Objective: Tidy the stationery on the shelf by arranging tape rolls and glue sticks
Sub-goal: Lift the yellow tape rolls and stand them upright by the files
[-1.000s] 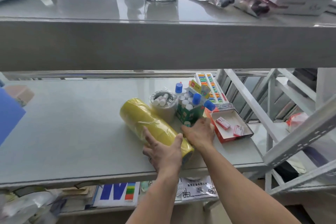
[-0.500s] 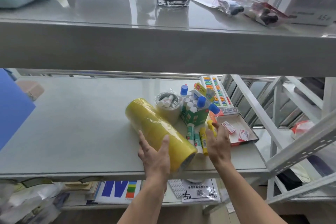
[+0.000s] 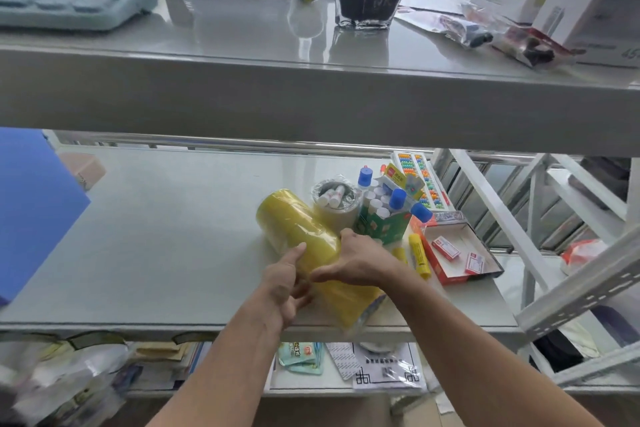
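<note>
Both bare hands close on the long yellow plastic-wrapped stack of tape rolls, which lies on its side on the grey middle shelf. The left hand presses its thumb and fingers against the stack's left flank near the front end. The right hand lies palm down over the top of the stack, fingers curled round it. The stack's near end juts slightly past the shelf's front edge and looks blurred, so whether it is lifted off the surface cannot be told.

Just behind the stack, touching its far end, stands a beige tape roll in clear wrap with small white tubes in its core. Right of the stack stands an open green cardboard box of white glue sticks, some with blue caps. Two yellow glue sticks lie flat on the shelf just right of the stack. Further right of the stack sits an open red tray-like box with small red-and-white packets inside. Behind the green box, well back from the stack, lies a colourful bead abacus.
</note>
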### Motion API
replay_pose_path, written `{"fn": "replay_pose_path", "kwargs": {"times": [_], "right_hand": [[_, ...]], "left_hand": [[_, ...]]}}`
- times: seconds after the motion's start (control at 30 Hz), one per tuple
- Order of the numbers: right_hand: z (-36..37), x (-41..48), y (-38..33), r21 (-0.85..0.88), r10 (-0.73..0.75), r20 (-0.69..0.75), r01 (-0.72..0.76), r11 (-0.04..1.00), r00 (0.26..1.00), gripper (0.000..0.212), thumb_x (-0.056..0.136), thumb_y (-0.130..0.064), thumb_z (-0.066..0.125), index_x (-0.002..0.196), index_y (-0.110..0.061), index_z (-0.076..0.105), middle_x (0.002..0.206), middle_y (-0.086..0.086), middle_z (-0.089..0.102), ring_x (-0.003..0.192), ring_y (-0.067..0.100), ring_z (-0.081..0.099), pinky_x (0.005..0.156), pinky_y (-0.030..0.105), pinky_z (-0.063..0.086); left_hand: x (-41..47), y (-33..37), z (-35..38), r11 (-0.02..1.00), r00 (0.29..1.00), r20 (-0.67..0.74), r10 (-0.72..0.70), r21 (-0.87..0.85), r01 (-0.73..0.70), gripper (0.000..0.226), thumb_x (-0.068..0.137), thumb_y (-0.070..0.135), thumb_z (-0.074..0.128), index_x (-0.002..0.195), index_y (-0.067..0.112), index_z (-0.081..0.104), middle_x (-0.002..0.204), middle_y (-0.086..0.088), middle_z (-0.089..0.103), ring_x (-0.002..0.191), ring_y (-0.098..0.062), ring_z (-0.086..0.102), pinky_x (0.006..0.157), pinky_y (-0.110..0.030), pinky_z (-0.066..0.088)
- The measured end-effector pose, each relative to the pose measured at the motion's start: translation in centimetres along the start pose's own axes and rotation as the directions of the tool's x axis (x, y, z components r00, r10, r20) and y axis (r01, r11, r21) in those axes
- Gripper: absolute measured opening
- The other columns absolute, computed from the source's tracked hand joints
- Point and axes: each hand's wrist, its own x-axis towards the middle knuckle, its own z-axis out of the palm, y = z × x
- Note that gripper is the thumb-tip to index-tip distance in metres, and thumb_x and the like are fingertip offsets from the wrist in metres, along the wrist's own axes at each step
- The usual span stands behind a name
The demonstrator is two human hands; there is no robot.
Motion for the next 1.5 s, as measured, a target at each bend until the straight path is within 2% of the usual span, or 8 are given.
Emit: {"fn": "replay_pose_path", "kwargs": {"times": [0.13, 0.3, 0.57, 0.7, 0.8, 1.1, 1.27, 1.5], "right_hand": [[1.4, 0.0, -0.8, -0.030, -0.001, -0.117, -0.003, 1.000, 0.993, 0.099, 0.060, -0.068, 0.081, 0.129, -0.008, 0.045, 0.124, 0.012, 0.056, 0.108, 0.027, 0.054, 0.089, 0.037, 0.049], [2.7, -0.8, -2.7, 0.031, -0.024, -0.226, 0.032, 0.999, 0.974, 0.094, 0.057, -0.067, 0.080, 0.126, -0.011, 0.050, 0.117, 0.008, 0.057, 0.103, 0.026, 0.052, 0.084, 0.035, 0.047], [4.6, 0.6, -12.7, 0.333, -0.244, -0.375, 0.376, 0.864, 0.894, 0.087, 0.060, -0.048, 0.088, 0.131, -0.023, 0.045, 0.117, 0.001, 0.059, 0.103, 0.020, 0.059, 0.088, 0.041, 0.055], [8.3, 2.4, -19.3, 0.462, -0.315, -0.450, 0.520, 0.718, 0.836, 0.096, 0.062, -0.039, 0.092, 0.140, -0.032, 0.036, 0.125, -0.003, 0.057, 0.108, 0.017, 0.061, 0.089, 0.041, 0.057], [11.5, 3.6, -23.3, 0.535, -0.287, -0.473, 0.530, 0.657, 0.833, 0.100, 0.064, -0.041, 0.093, 0.143, -0.035, 0.032, 0.127, -0.005, 0.058, 0.109, 0.014, 0.062, 0.088, 0.036, 0.058], [16.9, 5.0, -26.6, 0.624, -0.233, -0.457, 0.496, 0.604, 0.859, 0.094, 0.065, -0.026, 0.094, 0.137, -0.033, 0.035, 0.114, -0.019, 0.060, 0.102, -0.001, 0.060, 0.084, 0.030, 0.056], [16.6, 5.4, -26.8, 0.626, -0.267, -0.430, 0.498, 0.600, 0.863, 0.093, 0.067, -0.030, 0.093, 0.139, -0.031, 0.034, 0.119, -0.013, 0.060, 0.105, 0.001, 0.060, 0.087, 0.036, 0.057], [16.4, 5.8, -27.9, 0.628, -0.241, -0.438, 0.487, 0.607, 0.866, 0.093, 0.064, -0.045, 0.093, 0.135, -0.030, 0.036, 0.117, -0.017, 0.059, 0.106, 0.002, 0.061, 0.085, 0.028, 0.056]], "left_hand": [[-0.2, 0.6, 0.3, 0.998, 0.998, 0.040, -0.049, -0.042, 0.051, 0.024, 0.090, 0.032, 0.066, 0.096, 0.009, 0.067, 0.053, -0.005, 0.068, 0.046, -0.020, 0.062, 0.050, -0.026, 0.047], [-0.7, 1.3, -2.0, 0.996, 0.997, 0.061, -0.046, -0.076, 0.051, 0.026, 0.077, 0.029, 0.077, 0.091, 0.008, 0.071, 0.075, -0.010, 0.069, 0.057, -0.020, 0.051, 0.057, -0.030, 0.041], [-3.2, 7.9, -10.7, 0.902, 0.887, -0.172, 0.430, 0.039, -0.430, 0.071, 0.069, 0.023, 0.087, 0.128, 0.013, 0.048, 0.129, -0.004, 0.060, 0.110, -0.022, 0.063, 0.081, -0.044, 0.057], [-5.6, 11.3, -16.7, 0.725, 0.716, -0.161, 0.679, 0.302, -0.619, 0.075, 0.067, 0.013, 0.089, 0.127, 0.019, 0.043, 0.124, 0.007, 0.054, 0.107, -0.011, 0.057, 0.077, -0.024, 0.053], [-5.8, 13.0, -20.8, 0.617, 0.646, -0.115, 0.755, 0.458, -0.640, 0.085, 0.066, 0.016, 0.090, 0.133, 0.025, 0.039, 0.127, 0.011, 0.050, 0.114, -0.014, 0.050, 0.089, -0.032, 0.053], [-3.7, 14.3, -27.9, 0.531, 0.636, -0.015, 0.772, 0.566, -0.631, 0.084, 0.052, 0.030, 0.096, 0.125, 0.028, 0.056, 0.112, 0.006, 0.065, 0.102, -0.015, 0.065, 0.074, -0.022, 0.056], [-3.2, 14.7, -28.9, 0.432, 0.602, 0.033, 0.798, 0.665, -0.609, 0.098, 0.046, 0.048, 0.091, 0.130, 0.032, 0.044, 0.119, 0.009, 0.060, 0.106, -0.020, 0.063, 0.086, -0.038, 0.058], [-2.9, 15.8, -29.8, 0.384, 0.588, 0.055, 0.807, 0.707, -0.594, 0.091, 0.055, 0.037, 0.094, 0.130, 0.027, 0.044, 0.110, 0.013, 0.059, 0.088, -0.012, 0.065, 0.063, -0.011, 0.048]]}}
